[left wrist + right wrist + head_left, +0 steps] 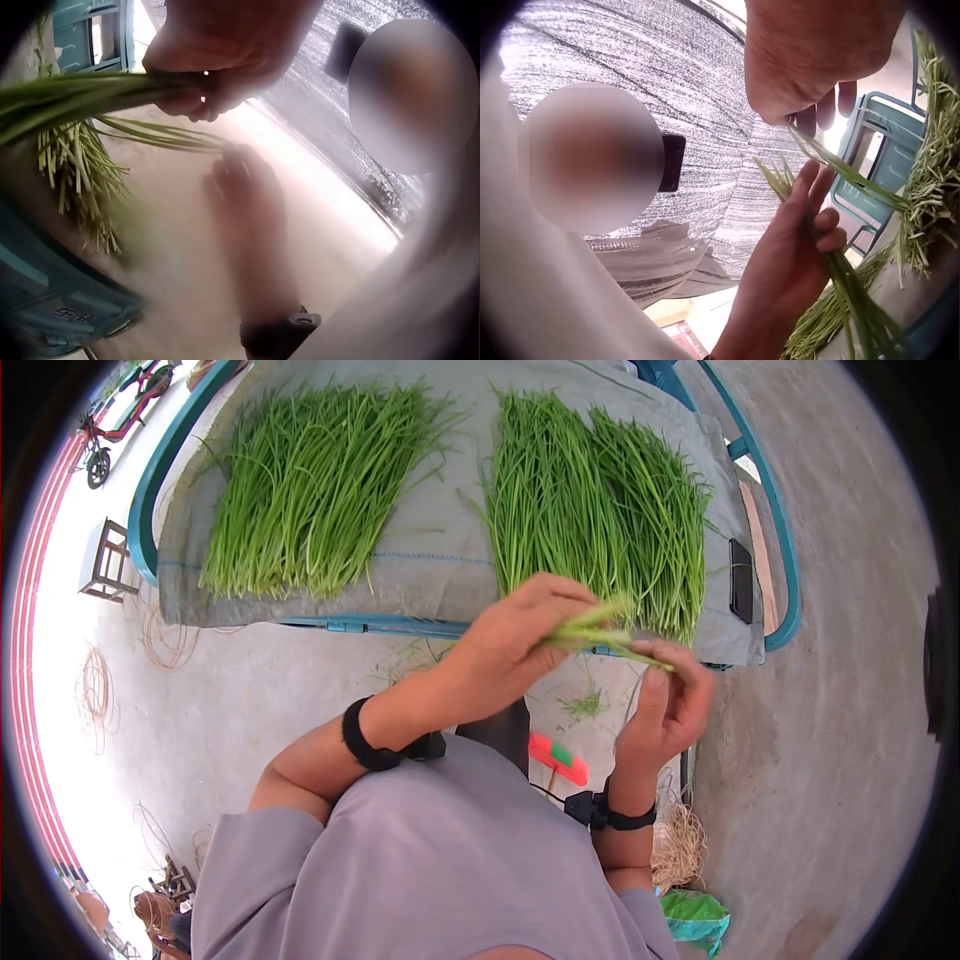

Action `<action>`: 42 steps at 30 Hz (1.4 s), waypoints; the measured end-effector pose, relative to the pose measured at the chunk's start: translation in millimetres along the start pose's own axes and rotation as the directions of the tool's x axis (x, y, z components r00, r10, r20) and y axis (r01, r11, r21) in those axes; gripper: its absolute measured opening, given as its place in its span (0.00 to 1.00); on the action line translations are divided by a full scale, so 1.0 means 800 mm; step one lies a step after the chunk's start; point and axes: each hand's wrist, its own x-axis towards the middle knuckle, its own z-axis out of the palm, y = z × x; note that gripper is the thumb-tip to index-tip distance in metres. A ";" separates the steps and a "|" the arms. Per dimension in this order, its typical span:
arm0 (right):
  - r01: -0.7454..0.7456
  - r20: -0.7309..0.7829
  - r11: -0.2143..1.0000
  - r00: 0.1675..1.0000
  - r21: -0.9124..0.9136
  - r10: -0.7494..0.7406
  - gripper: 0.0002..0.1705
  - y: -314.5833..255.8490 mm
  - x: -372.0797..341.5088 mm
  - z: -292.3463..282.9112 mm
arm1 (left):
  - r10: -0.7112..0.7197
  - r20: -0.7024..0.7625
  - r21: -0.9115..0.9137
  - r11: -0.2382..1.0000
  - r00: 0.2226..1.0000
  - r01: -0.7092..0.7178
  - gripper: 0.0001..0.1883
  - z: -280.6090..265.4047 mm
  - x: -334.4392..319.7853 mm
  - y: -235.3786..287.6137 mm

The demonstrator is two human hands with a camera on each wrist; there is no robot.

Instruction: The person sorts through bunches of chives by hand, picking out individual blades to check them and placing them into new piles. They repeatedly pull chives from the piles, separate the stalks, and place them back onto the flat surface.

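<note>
A teal metal frame [143, 525] is covered by a grey cloth sheet [430, 510], crossed near its front edge by blue stitching [440, 558]; at left, one broad bundle of green chives [310, 490] is laid; at right, a second bundle [545, 490] and third bundle [655, 520] are laid touching; beside them a black smartphone [740, 580] is placed.

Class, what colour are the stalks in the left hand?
The stalks are green, paler at one end, best seen in the right wrist view.
</note>
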 end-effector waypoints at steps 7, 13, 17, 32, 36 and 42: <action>-0.027 0.109 0.998 0.994 0.058 0.021 0.17 -0.001 0.003 0.003 | 0.093 0.102 0.010 0.996 0.990 -0.094 0.19 0.009 0.005 -0.001; -0.332 0.277 0.906 0.925 0.263 0.259 0.30 -0.001 0.021 0.056 | 0.051 0.029 -0.131 0.990 0.998 -0.047 0.12 0.001 0.013 -0.004; -0.072 0.362 0.993 0.926 -0.094 0.102 0.27 0.036 0.036 0.060 | -0.157 -0.184 -0.284 0.954 0.970 0.100 0.11 -0.019 0.017 0.013; -0.139 0.357 0.954 0.905 -0.264 0.231 0.06 0.082 0.048 0.007 | -0.207 -0.868 -0.359 0.889 0.451 -0.284 0.13 -0.190 -0.019 0.020; -0.190 0.319 0.943 0.907 -0.272 0.275 0.09 0.085 0.039 -0.004 | -0.251 -0.867 -0.402 0.863 0.431 -0.306 0.13 -0.215 -0.042 0.005; -0.343 0.203 0.908 0.897 -0.239 0.392 0.14 0.086 0.026 -0.015 | -0.399 -0.869 -0.488 0.788 0.294 -0.374 0.13 -0.221 -0.044 0.012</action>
